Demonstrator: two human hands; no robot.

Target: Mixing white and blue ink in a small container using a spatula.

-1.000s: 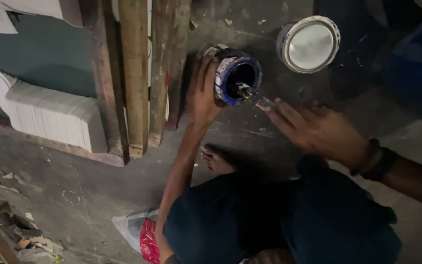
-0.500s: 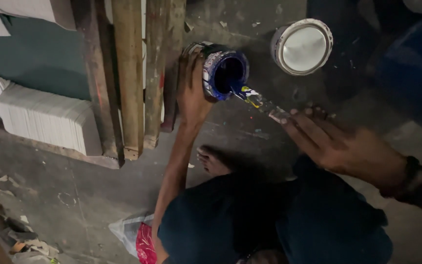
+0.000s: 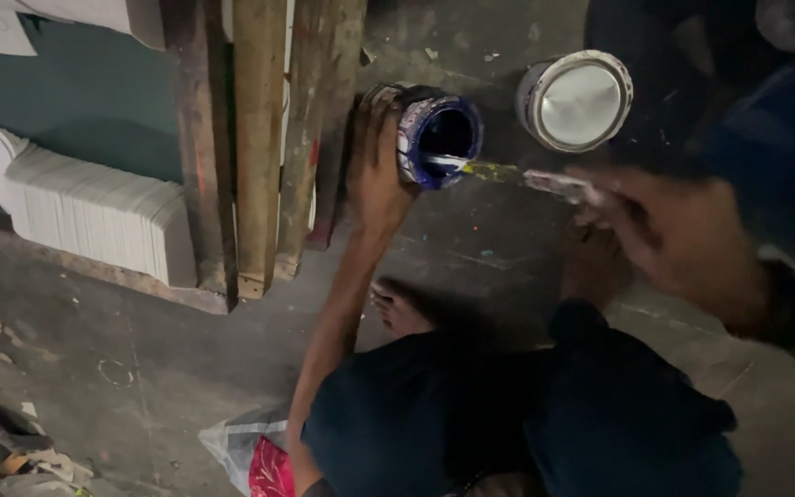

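Note:
I am crouched on a concrete floor. My left hand (image 3: 374, 170) grips the side of a small open paint can (image 3: 436, 135) with a blue-stained inside, tilted toward me. My right hand (image 3: 683, 244), blurred, holds a thin paint-stained stick (image 3: 517, 175) whose far end reaches into the can's mouth. A second tin (image 3: 574, 99), silver-white and round, lies on the floor just right of the can, apart from both hands.
Several wooden planks (image 3: 259, 138) lean upright left of the can. A stack of white sheets (image 3: 89, 216) stands against a teal wall. A plastic bag with red contents (image 3: 255, 456) lies near my knee. Debris (image 3: 11, 456) sits bottom left.
The view shifted. My right hand has drawn back to the right and down with the stick, whose tip stays in the can. My left hand keeps its grip on the can.

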